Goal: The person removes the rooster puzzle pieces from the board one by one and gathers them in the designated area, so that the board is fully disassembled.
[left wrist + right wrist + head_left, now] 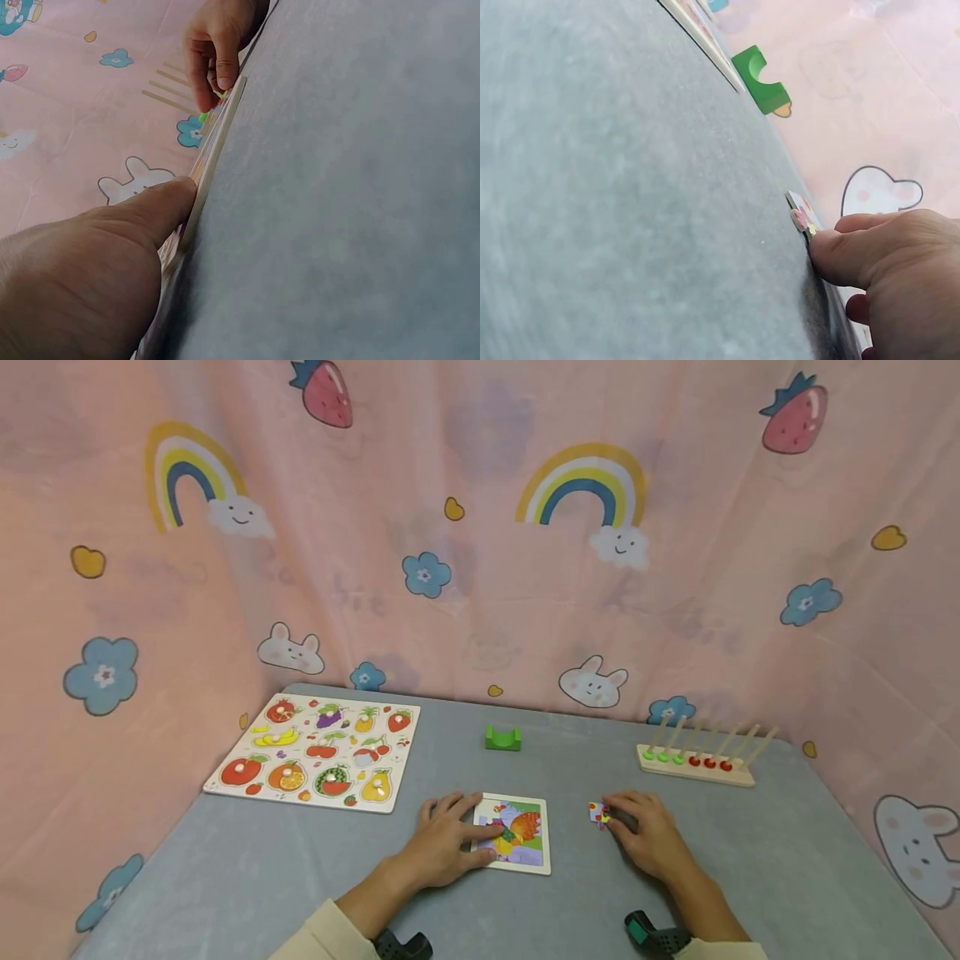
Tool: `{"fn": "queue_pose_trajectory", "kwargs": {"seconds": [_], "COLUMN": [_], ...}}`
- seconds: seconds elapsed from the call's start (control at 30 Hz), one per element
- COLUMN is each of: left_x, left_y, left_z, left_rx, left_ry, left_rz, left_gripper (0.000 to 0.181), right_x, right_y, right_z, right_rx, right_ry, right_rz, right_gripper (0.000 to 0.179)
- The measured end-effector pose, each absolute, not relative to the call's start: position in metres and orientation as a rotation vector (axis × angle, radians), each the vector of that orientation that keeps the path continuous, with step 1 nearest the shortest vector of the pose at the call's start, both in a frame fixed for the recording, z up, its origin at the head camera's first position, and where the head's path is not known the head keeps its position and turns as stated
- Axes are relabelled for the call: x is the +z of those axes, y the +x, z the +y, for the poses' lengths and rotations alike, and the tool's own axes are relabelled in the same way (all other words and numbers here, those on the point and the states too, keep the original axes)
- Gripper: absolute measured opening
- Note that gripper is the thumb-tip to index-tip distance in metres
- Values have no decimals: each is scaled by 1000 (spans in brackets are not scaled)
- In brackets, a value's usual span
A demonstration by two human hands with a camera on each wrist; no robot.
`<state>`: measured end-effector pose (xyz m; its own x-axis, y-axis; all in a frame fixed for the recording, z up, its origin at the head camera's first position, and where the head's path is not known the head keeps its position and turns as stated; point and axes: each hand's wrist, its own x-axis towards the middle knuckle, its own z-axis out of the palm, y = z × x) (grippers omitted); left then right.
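A small square jigsaw puzzle (531,828) with a pale wooden frame and a colourful picture lies on the grey table. My left hand (446,845) rests on its left side with the fingers spread, some reaching onto the picture. In the left wrist view, the thumb lies along the edge of the puzzle frame (215,154). To the right of the puzzle, my right hand (651,837) pinches a small jigsaw piece (597,812) between thumb and fingers, low over the table. The right wrist view shows the piece (802,210) at the thumb tip, partly hidden.
A fruit peg puzzle board (300,797) lies at the back left. Behind the jigsaw stands a green notched block (503,740). At the back right is a wooden peg rack (693,767) with green and red beads. A patterned pink curtain (480,610) hangs behind the table.
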<state>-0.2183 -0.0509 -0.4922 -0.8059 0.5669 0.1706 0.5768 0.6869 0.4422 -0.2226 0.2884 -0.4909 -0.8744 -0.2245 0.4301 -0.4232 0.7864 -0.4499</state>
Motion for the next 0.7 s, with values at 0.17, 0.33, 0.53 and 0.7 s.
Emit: {"fn": "queue_pose_trajectory", "kwargs": {"seconds": [0.17,0.33,0.53,0.7], "left_x": [-491,-491,-493,-493], "left_y": [-220,-220,-219,-218], "left_z": [-51,-51,-52,-51], "left_rx": [-764,-769,-755,-744], "left_ry": [-972,-968,-977,-975], "left_rz": [-2872,-2865,-2849,-2856], "left_gripper": [38,38,38,38], "right_x": [-489,-490,-488,-468], "right_y": [-223,-226,-224,-222], "right_z": [290,290,285,281], "right_rx": [765,768,811,875], "right_ry": [471,489,529,488], "right_rz": [-2656,-2622,-2500,-2515], "right_gripper": [31,31,29,32]}}
